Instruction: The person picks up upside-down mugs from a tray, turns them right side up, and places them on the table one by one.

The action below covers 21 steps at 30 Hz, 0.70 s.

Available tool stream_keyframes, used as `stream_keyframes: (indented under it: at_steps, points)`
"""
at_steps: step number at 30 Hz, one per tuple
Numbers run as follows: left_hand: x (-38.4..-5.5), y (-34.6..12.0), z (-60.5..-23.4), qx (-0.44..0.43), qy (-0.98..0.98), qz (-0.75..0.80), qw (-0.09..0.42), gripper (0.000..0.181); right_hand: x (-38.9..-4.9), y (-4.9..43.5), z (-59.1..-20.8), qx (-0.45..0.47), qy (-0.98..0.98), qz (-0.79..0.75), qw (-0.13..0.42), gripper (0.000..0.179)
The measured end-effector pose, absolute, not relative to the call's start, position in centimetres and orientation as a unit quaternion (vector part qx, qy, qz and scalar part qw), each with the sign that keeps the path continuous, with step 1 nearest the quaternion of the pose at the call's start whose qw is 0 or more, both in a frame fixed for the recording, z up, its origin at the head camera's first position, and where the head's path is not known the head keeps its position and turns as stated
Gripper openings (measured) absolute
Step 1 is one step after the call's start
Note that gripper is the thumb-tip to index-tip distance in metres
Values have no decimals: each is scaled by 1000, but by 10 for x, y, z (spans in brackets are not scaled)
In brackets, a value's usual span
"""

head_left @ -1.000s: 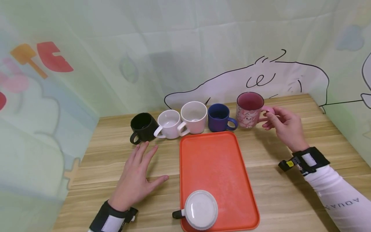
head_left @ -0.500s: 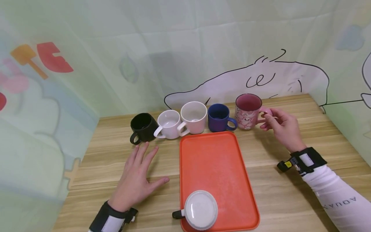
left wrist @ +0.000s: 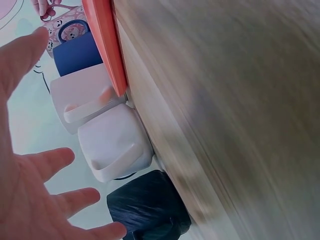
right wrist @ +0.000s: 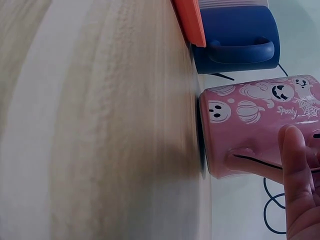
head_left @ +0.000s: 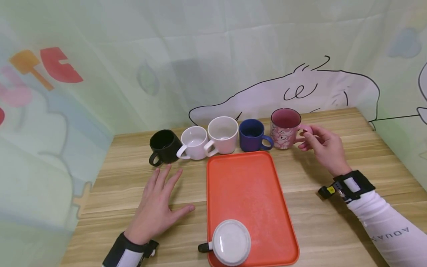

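Note:
My right hand (head_left: 325, 148) pinches the handle of a pink mug (head_left: 283, 135), printed with ghosts and pumpkins. The mug stands upright at the right end of a row, close to a dark blue mug (head_left: 251, 137). In the right wrist view its base (right wrist: 207, 135) meets the table or lies very near it. My left hand (head_left: 155, 207) is spread, palm down, with nothing held. Its fingertips are just in front of a black mug (head_left: 165, 145); whether they touch it I cannot tell. Between the black and blue mugs stand a small white mug (head_left: 195, 142) and a larger white mug (head_left: 224, 135).
An orange-red tray (head_left: 247, 193) lies lengthwise in front of the row. On its near end an upturned mug (head_left: 231, 243) shows a pale base, its black-tipped handle over the left rim. A printed cloth (head_left: 213, 66) hangs behind the wooden table (head_left: 110, 193).
The pink mug and my right hand have shifted slightly left and nearer to me, closer to the blue mug. My left hand has stayed practically still.

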State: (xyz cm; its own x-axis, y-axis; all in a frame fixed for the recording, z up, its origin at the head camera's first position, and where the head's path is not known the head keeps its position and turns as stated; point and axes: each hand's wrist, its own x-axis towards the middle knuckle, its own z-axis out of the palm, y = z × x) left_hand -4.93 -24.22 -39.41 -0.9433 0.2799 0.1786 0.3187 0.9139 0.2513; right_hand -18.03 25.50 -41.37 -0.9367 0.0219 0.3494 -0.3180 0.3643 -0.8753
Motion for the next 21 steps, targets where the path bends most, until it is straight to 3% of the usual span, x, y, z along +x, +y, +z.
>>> stream_keyframes:
  at_steps: [21]
  points:
    - [-48, -241, -394, -150, -977, -136, 61, 104, -177, 258, -414, 102, -807, 566, 137, 34]
